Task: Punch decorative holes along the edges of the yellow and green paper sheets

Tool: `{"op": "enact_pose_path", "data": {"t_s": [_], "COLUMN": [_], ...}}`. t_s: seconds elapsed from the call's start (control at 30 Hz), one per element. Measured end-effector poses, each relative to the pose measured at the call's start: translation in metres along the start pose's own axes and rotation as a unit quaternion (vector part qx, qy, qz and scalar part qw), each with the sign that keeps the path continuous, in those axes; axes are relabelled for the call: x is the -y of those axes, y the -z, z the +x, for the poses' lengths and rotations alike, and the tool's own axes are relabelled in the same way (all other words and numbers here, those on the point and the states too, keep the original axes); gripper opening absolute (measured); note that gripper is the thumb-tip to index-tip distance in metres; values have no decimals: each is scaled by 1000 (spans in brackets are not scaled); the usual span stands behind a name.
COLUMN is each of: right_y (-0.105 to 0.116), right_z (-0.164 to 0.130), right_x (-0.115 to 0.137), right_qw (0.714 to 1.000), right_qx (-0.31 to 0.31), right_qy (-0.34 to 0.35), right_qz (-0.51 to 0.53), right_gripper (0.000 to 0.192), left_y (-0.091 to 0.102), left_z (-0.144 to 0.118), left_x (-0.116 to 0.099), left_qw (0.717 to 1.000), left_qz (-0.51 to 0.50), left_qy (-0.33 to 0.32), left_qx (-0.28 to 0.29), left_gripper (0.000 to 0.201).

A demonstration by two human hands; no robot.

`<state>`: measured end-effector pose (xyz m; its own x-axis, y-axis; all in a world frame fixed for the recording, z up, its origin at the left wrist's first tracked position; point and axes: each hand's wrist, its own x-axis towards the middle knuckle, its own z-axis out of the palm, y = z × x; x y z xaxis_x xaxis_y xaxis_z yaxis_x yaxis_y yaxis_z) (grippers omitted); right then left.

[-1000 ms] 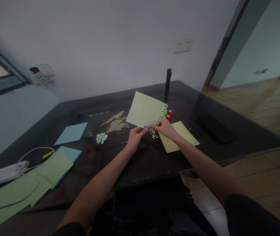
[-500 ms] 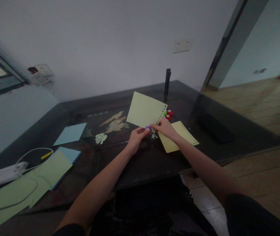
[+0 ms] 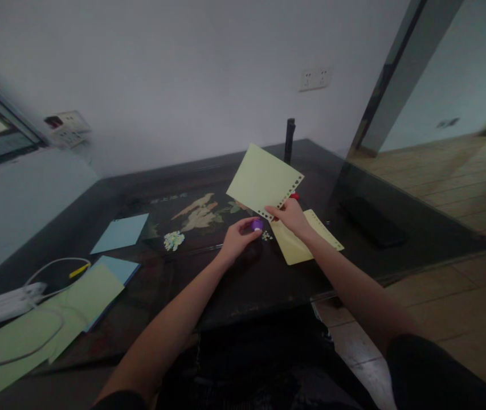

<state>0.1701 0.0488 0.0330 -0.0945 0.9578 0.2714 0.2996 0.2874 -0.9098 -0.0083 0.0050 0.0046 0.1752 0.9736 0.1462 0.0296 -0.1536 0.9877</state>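
Note:
My left hand is closed on a small purple paper punch, held between thumb and fingers just above the table. In my right hand a pale yellow-green sheet of paper is pinched by its lower corner and held up at a tilt. A row of small punched shapes runs along the sheet's right edge. Tiny paper cutouts lie scattered beside the purple punch. Under my right wrist rests a yellow punched sheet. A bit of a red punch shows behind the held paper; other punches there are hidden.
On the dark table, a pile of cutouts lies left of centre. Farther left are a blue sheet, green sheets and a white power strip with its cable. A black upright object and a dark phone-like slab are rightward.
The held sheet has moved up and to the right with my right hand, its edge now apart from the purple punch. My left hand keeps the punch nearly in place.

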Motion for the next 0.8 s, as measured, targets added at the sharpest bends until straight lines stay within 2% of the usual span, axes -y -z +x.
{"op": "enact_pose_path", "data": {"t_s": [0.13, 0.33, 0.47, 0.8], "right_y": [1, 1, 1, 2], "right_z": [0, 0, 1, 3], "right_x": [0, 0, 1, -3], "right_qw": [1000, 1000, 1000, 1000], "right_qx": [-22, -20, -13, -19], "right_qy": [-1, -6, -15, -2], "right_qz": [15, 21, 13, 21], "right_gripper": [23, 18, 17, 17], "left_y": [5, 11, 14, 15], "left_z": [1, 2, 3, 6], "left_x": [1, 0, 1, 4], "left_qw": [998, 989, 982, 991], "left_qz": [38, 118, 161, 127], "left_qy": [-23, -52, -61, -35], "left_qx": [38, 77, 72, 30], "left_gripper": [48, 52, 51, 35]}}
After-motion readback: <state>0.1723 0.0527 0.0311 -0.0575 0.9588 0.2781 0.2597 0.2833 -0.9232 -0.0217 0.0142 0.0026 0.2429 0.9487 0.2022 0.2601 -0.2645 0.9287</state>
